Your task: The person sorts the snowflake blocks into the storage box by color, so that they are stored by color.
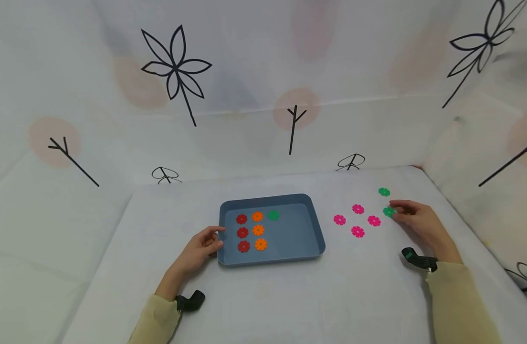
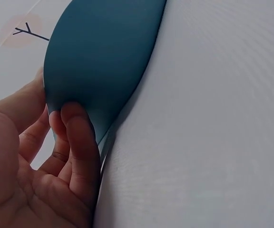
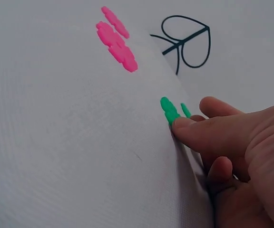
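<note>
A blue-grey tray [image 1: 293, 239] lies on the white table. My left hand [image 1: 201, 246] holds its left edge, and in the left wrist view the curled fingers [image 2: 82, 142] press against the tray's outer wall [image 2: 99, 57]. Inside the tray are three red discs [image 1: 242, 232], three orange discs [image 1: 258, 230] and one green disc [image 1: 273, 215], all flower-shaped. To the right, my right hand [image 1: 418, 222] pinches a green flower-shaped disc [image 1: 388, 211] between thumb and fingers, close over the table. In the right wrist view the thumb covers part of that green disc [image 3: 169, 109].
Several pink flower-shaped discs [image 1: 357, 209] lie between the tray and my right hand. Another green disc [image 1: 384, 191] lies just beyond that hand. A white cloth wall [image 1: 237, 143] with printed plants rises behind the table [image 1: 289, 301] and along its sides.
</note>
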The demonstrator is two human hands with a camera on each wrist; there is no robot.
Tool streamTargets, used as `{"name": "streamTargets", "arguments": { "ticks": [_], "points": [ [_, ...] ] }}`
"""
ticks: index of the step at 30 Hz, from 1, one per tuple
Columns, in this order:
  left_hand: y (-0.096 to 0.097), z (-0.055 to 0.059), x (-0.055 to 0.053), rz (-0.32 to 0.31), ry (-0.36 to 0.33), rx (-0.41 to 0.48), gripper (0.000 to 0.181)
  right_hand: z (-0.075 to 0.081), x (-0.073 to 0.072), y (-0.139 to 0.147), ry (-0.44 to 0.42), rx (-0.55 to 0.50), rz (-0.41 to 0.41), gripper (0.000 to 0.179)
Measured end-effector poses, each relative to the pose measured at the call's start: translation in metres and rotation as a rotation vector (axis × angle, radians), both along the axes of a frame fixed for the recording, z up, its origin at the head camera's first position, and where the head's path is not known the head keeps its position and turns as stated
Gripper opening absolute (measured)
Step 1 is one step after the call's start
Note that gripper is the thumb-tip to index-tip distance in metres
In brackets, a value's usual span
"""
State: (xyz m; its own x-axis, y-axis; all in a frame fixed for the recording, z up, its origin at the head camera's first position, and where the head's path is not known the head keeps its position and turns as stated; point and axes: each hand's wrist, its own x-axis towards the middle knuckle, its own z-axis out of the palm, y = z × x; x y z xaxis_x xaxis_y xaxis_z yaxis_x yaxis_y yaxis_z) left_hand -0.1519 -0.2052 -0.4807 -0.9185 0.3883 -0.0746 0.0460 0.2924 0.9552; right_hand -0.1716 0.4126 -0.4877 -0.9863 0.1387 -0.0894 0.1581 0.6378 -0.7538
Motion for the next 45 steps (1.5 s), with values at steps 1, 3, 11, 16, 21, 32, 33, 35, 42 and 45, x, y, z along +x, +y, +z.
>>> {"name": "streamTargets", "arguments": {
  "ticks": [1,3,11,16,21,32,33,35,42,45],
  "points": [
    [-0.0004,-0.0001,-0.0003,-0.001,0.000,0.001,0.040,0.0003,-0.0003,-0.0009,-0.006,0.002,-0.002,0.045],
    [-0.0012,-0.0002,-0.0011,-0.005,-0.004,0.002,0.041,0.0003,-0.0006,-0.0025,-0.011,0.005,-0.006,0.044],
    [-0.0024,-0.0013,-0.0027,-0.027,-0.002,0.021,0.041,-0.0002,-0.0021,-0.0055,-0.022,0.021,0.002,0.042],
    [-0.0024,-0.0025,-0.0030,-0.025,0.000,0.024,0.041,0.0026,-0.0025,-0.0059,-0.050,0.010,0.048,0.043],
    [-0.0023,-0.0023,-0.0021,-0.012,-0.010,0.023,0.040,0.0039,-0.0024,-0.0062,-0.061,0.030,0.083,0.044],
    [-0.0013,-0.0042,-0.0009,-0.003,0.019,0.025,0.040,0.0009,-0.0008,-0.0057,-0.030,0.045,0.074,0.036],
    [-0.0012,-0.0040,-0.0007,-0.002,0.019,0.024,0.040,0.0007,-0.0008,-0.0057,-0.024,0.047,0.072,0.035],
    [-0.0012,-0.0037,-0.0004,0.001,0.015,0.022,0.040,0.0001,-0.0008,-0.0057,-0.010,0.044,0.062,0.034],
    [-0.0006,-0.0042,-0.0007,0.022,-0.002,0.011,0.040,0.0013,-0.0013,-0.0053,-0.008,0.030,0.033,0.032],
    [0.0001,-0.0040,-0.0008,0.021,0.001,0.016,0.040,0.0024,-0.0003,-0.0038,-0.016,-0.005,0.014,0.035]
  ]
}}
